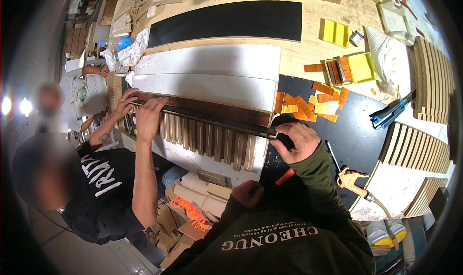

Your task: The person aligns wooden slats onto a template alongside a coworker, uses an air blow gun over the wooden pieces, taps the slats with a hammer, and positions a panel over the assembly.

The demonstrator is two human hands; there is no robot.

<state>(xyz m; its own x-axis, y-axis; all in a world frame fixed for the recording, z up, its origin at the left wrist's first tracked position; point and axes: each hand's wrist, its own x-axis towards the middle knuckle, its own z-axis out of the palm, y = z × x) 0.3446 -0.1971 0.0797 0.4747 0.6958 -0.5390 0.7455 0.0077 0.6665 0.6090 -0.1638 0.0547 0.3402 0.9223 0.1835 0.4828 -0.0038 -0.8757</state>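
Observation:
My right hand pinches the right end of a long dark strip between thumb and fingers. The strip lies along the near edge of a long panel with a white top and a brown front face. At the strip's left part, a co-worker's two hands press and hold it against the panel. My left hand hangs low near my body, in shadow; its fingers are too dark to read. Several slotted wooden pieces stand in a row just below the strip.
Orange-brown wood chips lie scattered right of the panel on a black board. Beyond are yellow trays, a blue-and-black tool, and an air blow gun with hose. Ribbed wooden stacks line the right. A second person stands farther left.

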